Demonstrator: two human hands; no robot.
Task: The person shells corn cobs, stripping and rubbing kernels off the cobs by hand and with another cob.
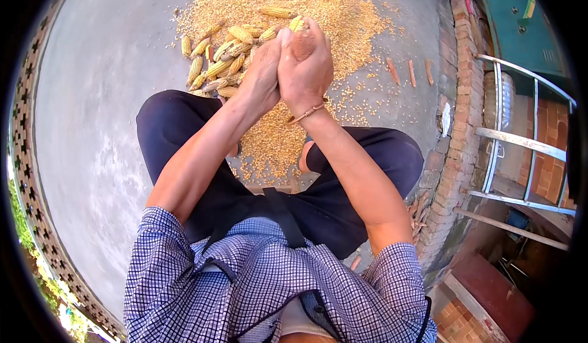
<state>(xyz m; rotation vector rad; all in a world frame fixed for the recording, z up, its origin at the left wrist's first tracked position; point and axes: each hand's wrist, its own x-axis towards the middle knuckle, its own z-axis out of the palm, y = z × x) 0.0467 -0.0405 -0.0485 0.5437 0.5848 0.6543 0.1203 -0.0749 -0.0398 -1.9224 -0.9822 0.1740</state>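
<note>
Both hands are pressed together around one corn cob (297, 24), whose yellow kernels show at the far end. My right hand (306, 67) is wrapped over it with the fingers curled. Against its side my left hand (263, 68) is closed, its fingers partly hidden behind the right hand. Most of the cob is covered by the hands. Just left of them lies a pile of corn cobs (219, 67) with kernels still on. Loose kernels (348, 21) spread beyond and under the hands, and more lie between the legs.
Several bare reddish cobs (411, 73) lie on the grey concrete floor (92, 128) to the right. A low brick edge (460, 122) runs along that side, with a metal ladder (520, 136) beyond it. On the left stands a perforated brick border (27, 153).
</note>
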